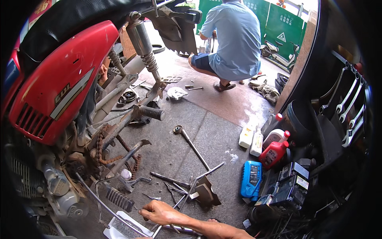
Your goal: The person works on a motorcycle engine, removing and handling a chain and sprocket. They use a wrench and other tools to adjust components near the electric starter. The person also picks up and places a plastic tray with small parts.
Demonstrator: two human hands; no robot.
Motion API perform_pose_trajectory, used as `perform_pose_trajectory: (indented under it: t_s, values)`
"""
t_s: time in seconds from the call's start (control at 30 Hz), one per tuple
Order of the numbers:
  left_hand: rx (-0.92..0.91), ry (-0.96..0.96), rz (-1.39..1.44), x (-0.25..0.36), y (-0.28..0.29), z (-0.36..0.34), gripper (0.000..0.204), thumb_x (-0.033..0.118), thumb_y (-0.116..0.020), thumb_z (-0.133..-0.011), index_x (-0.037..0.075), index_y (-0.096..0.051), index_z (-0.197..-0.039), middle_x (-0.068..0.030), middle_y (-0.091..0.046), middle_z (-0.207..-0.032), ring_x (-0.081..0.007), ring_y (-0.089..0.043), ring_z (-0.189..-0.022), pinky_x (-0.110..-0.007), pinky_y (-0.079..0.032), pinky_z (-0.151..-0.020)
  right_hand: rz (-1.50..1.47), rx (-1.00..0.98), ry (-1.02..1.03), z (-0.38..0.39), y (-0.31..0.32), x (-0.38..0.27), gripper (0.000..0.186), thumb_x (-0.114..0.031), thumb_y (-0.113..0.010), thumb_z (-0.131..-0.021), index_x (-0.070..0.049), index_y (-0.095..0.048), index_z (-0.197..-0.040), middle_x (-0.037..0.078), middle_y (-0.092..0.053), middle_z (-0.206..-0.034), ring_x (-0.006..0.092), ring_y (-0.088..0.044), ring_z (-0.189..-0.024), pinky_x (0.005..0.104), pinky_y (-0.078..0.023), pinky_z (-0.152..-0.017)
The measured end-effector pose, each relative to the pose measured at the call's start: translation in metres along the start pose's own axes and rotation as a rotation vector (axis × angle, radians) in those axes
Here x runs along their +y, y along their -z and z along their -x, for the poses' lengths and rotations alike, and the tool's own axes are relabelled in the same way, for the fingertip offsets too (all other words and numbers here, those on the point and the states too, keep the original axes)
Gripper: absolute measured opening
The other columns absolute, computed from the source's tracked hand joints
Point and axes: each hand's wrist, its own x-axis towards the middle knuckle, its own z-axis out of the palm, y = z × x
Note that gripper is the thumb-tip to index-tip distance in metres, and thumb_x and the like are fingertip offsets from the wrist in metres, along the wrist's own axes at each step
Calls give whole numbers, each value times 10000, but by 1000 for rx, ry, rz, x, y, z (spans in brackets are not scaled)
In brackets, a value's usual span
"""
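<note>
My right hand reaches in from the lower right with its fingers curled closed. Whatever may be between the fingertips is hidden or too small to name. It is above a white-edged tray or clear package on the floor. Beside it are a ribbed black rubber footrest and a thin, curved silvery rod. Several metal tools and bars, among them a long-handled wrench and a dark bar, lie ahead of the hand. I do not see my left hand.
A red motorcycle with its rear wheel off and a rusty chain fills the left. On the right are bottles, a blue jug, batteries and hanging wrenches. A person squats ahead. Another hand shows behind the frame.
</note>
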Motion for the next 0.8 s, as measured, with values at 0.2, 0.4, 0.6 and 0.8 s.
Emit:
perform_pose_trajectory:
  t_s: [0.2,0.4,0.6,0.8]
  values:
    - [-34,-33,-82,4,0,-3,684,417,-335,-1040,-17,-578,-570,-127,-457,-469,-174,-374,-381,-311,-261,-384,-46,-46,-59,-2,17,-7,480,-421,-537,-936,28,-689,-859,243,-660,-749,421,-667,-771,482,-486,-683]
    - [37,-52,-119,5,-15,-9,649,393,-376,-1032,-24,-570,-574,-129,-451,-467,-182,-371,-381,-298,-251,-385,40,95,-65,2,20,-10,457,-406,-529,-933,20,-694,-917,267,-676,-865,445,-659,-877,504,-507,-761]
    - [1,-85,-57,-4,-5,-4,587,325,-384,-1043,-13,-581,-605,-107,-444,-460,-175,-394,-381,-322,-305,-382,60,62,-116,2,16,-7,437,-404,-538,-920,-2,-707,-935,268,-676,-870,443,-663,-861,502,-515,-760]
    - [-38,-80,-12,3,-10,-17,561,301,-377,-1046,-10,-592,-632,-59,-433,-450,-165,-385,-358,-328,-342,-390,-62,-2,-48,-2,11,2,431,-385,-556,-930,21,-699,-953,245,-676,-798,385,-688,-776,456,-517,-724]
